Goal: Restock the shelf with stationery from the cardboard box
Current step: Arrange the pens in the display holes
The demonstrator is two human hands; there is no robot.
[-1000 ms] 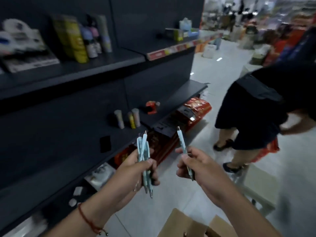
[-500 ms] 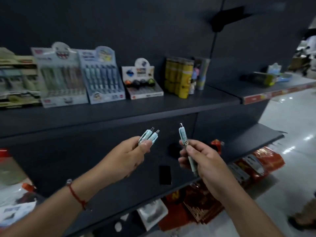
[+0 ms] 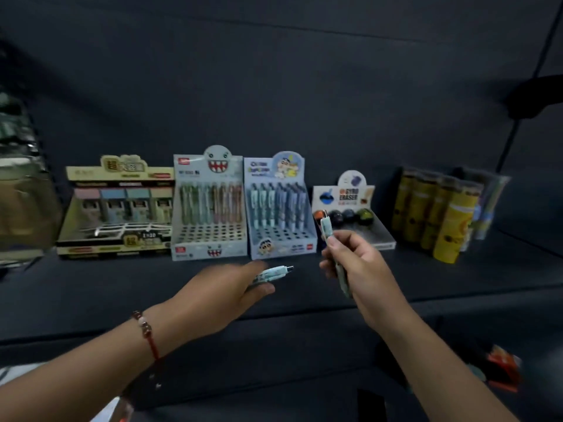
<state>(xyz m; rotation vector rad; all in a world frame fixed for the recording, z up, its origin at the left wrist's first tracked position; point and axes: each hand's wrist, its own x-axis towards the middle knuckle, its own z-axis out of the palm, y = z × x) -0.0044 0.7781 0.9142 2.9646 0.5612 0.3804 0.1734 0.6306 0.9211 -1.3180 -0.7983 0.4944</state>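
The shelf (image 3: 426,278) and its back panel (image 3: 274,71) were dark charcoal grey. The pens (image 3: 274,273) in the left hand (image 3: 225,295) were pale mint with a faint printed pattern and silver tips. The single pen (image 3: 326,228) in the right hand (image 3: 355,263) was the same mint. At centre frame, the light blue display box (image 3: 281,242) carried a cartoon character print and held mint and lilac pens. The grey-blue box (image 3: 210,242), left of it, showed a toothed red-mouthed face. The box (image 3: 115,239) at left was cream-yellow with black bands. The eraser box (image 3: 356,193) was white with orange lettering. The tubes (image 3: 438,214) at right were mustard yellow. The wrist bracelet (image 3: 149,336) was red cord with brown beads.
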